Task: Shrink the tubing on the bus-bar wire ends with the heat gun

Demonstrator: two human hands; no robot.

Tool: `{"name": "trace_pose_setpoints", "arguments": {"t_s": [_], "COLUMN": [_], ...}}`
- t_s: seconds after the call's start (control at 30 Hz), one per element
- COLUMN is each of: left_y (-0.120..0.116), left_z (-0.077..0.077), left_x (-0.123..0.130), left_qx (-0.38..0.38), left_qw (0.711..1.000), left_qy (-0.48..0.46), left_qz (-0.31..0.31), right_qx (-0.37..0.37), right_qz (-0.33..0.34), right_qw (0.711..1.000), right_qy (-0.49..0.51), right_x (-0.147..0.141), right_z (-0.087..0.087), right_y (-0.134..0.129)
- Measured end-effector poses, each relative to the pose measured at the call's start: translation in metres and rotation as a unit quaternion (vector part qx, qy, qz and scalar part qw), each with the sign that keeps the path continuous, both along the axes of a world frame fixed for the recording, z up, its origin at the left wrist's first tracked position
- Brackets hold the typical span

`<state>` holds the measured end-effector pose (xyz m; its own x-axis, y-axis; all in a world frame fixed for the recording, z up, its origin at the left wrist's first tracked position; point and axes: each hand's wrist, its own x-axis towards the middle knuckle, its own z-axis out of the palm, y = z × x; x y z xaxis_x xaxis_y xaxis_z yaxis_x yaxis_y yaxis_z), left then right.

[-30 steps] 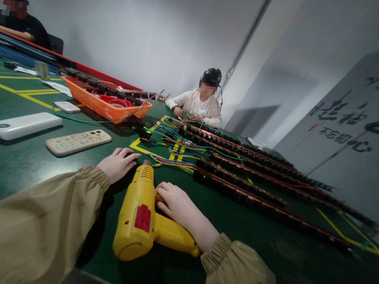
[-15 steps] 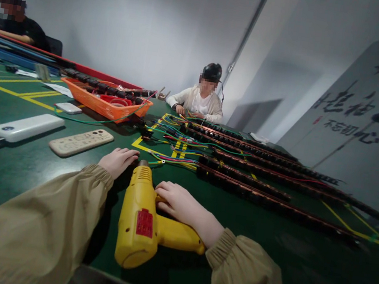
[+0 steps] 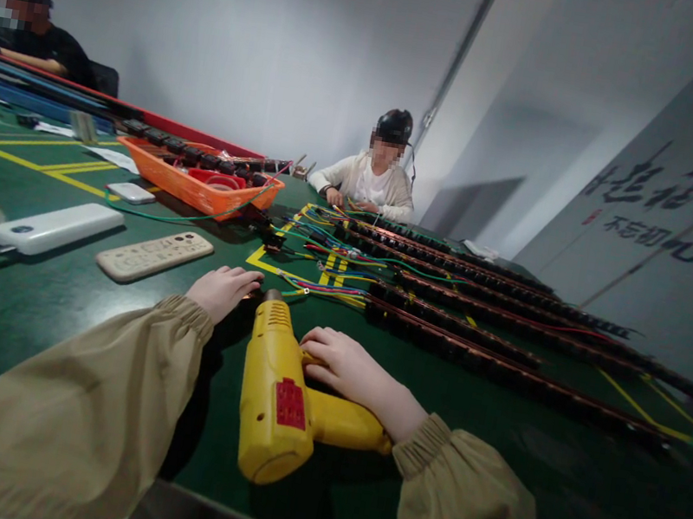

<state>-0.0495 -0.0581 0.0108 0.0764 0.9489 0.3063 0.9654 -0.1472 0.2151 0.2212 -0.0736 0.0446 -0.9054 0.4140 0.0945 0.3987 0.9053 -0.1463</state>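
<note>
My right hand [image 3: 352,367] is wrapped round the handle side of a yellow heat gun [image 3: 276,393], with its fingers by the trigger. The gun's dark nozzle points away from me, and a red label shows on its body. Close to the left of the nozzle is my left hand [image 3: 224,293], palm down with the fingers bent together. What lies under its fingertips is mostly hidden; a small coppery glint shows there. Just beyond the nozzle, thin coloured wires [image 3: 341,295] with a ring terminal [image 3: 306,291] run to a long dark bar [image 3: 501,363].
Several more black-and-copper bars [image 3: 485,295] lie on the right of the green table [image 3: 129,339]. On the left are a beige phone [image 3: 153,255], a white power bank [image 3: 55,227] and an orange basket [image 3: 199,191]. One person [image 3: 369,175] sits across, another [image 3: 33,34] far left.
The heat gun and both hands sit slightly further right in the view, and the background has shifted a little the same way. The nozzle has come a little away from my left fingertips.
</note>
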Motion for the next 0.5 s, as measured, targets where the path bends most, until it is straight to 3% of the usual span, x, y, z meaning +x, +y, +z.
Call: {"name": "trace_pose_setpoints", "arguments": {"t_s": [0.1,0.33,0.5], "left_y": [-0.001,0.001,-0.002], "left_z": [0.003,0.000,0.004], "left_x": [0.000,-0.006,-0.003], "left_qx": [-0.006,0.001,-0.024], "left_qw": [1.000,0.999,0.996], "left_qy": [0.024,-0.034,-0.070], "left_qz": [0.011,0.001,0.043], "right_qx": [0.010,0.008,-0.023], "right_qz": [0.000,-0.028,-0.062], "right_qw": [1.000,1.000,0.998], "right_qy": [0.000,-0.001,0.012], "right_x": [0.001,0.011,0.022], "right_z": [-0.001,-0.001,-0.005], "right_y": [0.000,0.007,0.021]}}
